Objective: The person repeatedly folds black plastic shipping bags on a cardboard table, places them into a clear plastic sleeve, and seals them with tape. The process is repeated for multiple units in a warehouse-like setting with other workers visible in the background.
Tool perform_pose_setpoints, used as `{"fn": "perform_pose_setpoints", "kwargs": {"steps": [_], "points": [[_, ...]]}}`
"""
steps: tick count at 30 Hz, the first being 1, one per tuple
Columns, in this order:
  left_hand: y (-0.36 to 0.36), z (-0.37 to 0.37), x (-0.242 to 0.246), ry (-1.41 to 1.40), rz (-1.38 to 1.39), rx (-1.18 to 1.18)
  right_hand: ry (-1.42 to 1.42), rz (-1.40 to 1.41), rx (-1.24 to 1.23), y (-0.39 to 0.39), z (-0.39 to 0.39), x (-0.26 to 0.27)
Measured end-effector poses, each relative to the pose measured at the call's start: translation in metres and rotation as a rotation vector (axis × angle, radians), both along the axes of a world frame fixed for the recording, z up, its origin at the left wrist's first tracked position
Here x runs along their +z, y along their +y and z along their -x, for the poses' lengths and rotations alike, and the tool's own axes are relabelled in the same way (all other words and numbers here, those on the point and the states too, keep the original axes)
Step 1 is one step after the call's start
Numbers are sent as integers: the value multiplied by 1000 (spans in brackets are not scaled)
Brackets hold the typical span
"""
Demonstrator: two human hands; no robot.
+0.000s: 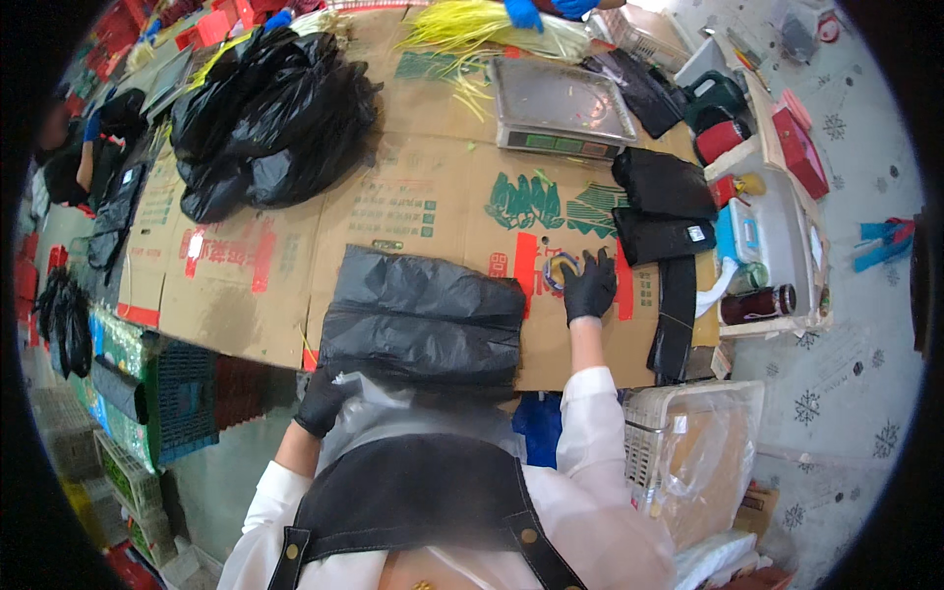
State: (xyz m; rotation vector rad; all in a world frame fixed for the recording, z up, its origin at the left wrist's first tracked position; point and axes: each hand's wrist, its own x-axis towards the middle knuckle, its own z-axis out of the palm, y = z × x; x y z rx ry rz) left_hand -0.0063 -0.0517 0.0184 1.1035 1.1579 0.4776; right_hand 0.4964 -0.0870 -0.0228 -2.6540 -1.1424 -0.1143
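Observation:
My left hand, in a black glove, grips the edge of a clear plastic bag at the table's near edge. Part of the bag is hidden under my apron. A flattened black plastic bag lies just beyond it on the cardboard. My right hand, also black-gloved, touches the right side of a roll of tape. Its fingers partly cover the roll, and whether they grip it is unclear. Red tape strips are stuck to the cardboard table cover nearby.
A bulging black bag stands far left. A digital scale is beyond my right hand. Folded black bags lie near a foam box holding a dark bottle. Blue-gloved hands hold yellow-green stalks.

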Motion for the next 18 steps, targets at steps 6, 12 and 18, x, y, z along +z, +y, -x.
{"fn": "perform_pose_setpoints", "kwargs": {"steps": [6,12,18], "points": [[-2,12,36,391,-540,-305,-258,91,168,-10,44,28],[1,8,53,149,-119,-80,400,-266,756,11,149,63],[15,11,52,207,11,-77,296,-46,1173,-33,283,23]]}}
